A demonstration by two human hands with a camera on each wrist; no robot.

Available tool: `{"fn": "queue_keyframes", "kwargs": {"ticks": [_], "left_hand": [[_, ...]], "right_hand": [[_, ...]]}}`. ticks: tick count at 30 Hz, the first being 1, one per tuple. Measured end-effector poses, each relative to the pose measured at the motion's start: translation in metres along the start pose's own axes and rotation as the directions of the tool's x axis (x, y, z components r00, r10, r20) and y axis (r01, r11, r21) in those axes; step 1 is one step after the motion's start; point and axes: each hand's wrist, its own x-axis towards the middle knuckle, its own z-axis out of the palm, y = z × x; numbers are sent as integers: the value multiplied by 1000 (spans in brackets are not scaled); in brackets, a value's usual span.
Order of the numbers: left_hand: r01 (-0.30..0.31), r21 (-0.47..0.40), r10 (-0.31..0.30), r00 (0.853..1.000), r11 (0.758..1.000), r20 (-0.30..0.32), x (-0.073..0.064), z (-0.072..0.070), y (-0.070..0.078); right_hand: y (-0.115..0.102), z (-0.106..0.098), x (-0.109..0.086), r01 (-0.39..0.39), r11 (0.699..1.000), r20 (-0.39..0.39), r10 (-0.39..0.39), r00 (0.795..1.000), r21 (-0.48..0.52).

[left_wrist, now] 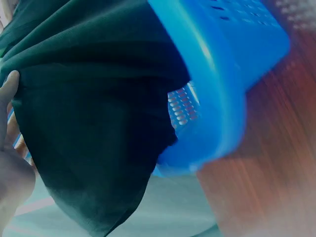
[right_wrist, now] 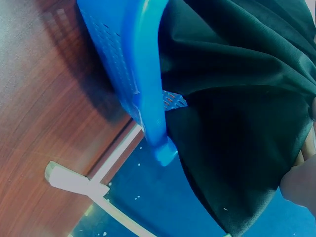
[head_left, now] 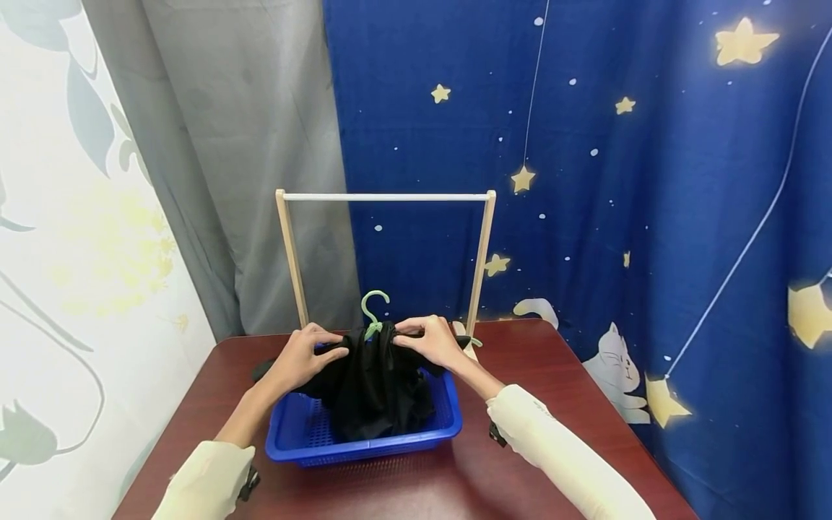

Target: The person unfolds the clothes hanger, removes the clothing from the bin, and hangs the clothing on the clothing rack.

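Note:
A black garment, a shirt by its short sleeves, hangs in folds over a blue basket. The hook of a light green hanger rises out of its neck. My left hand pinches the cloth just left of the hook between thumb and fingers. On the other side, my right hand pinches the cloth close to the neck. Loose cloth spreads past the left hand in the left wrist view. A sleeve droops below the right hand in the right wrist view.
Behind the basket stands a rack with wooden posts and a white crossbar. Its foot rests on the reddish-brown table. Grey and blue starry curtains hang behind the table; a pale patterned curtain is at left.

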Motion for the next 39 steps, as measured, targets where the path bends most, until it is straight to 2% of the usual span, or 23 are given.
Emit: {"fn": "queue_keyframes", "kwargs": {"ticks": [4, 9, 16, 26, 32, 39], "left_hand": [[-33, -13, 32, 999, 999, -24, 10, 3, 3], [-42, -17, 41, 998, 999, -48, 22, 3, 9], [-62, -24, 60, 995, 998, -76, 26, 0, 8], [-21, -43, 19, 998, 999, -53, 32, -6, 10], [-3, -30, 1, 997, 1000, -77, 39, -9, 9], [35, -17, -36, 996, 999, -87, 51, -15, 6]], "right_hand": [[-4, 0, 5, -6, 1000, 3, 6, 1000, 3], [-9, -3, 12, 1, 1000, 8, -1, 1000, 7], [-13, -7, 18, 13, 1000, 16, -14, 1000, 19], [-16, -12, 23, 33, 999, 20, -33, 999, 3], [-19, -21, 28, 54, 998, -24, -54, 998, -23], [-23, -35, 30, 39, 998, -92, -43, 995, -47]]}}
